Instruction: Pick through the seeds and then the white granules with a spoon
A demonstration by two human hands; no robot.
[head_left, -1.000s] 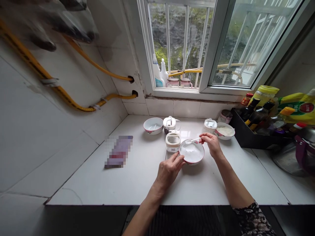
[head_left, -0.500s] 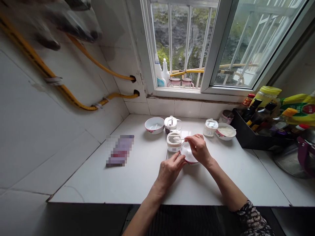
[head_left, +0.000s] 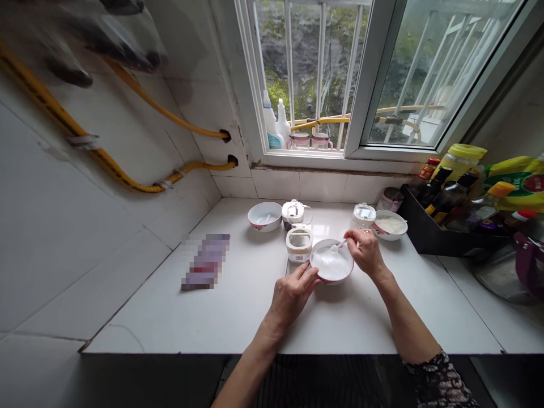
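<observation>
My left hand grips the near left side of a white bowl with a red-edged rim, fingers and thumb on its edge. White powder or fine grains fill much of the bowl. Pinched in my right hand is a small white spoon, its head over the far part of the bowl, close to the powder. Just left of the bowl stands a clear square jar with a pale rim; its top looks uncovered. How much the jar holds cannot be made out.
Behind are another bowl with a spoon inside and a lidded jar. Right of these stand a second lidded jar and a bowl of white contents. A black bottle box borders the right; a blurred purple packet lies left.
My right hand has moved right with the spoon, from over the square jar to over the bowl. My left hand stays on the bowl.
</observation>
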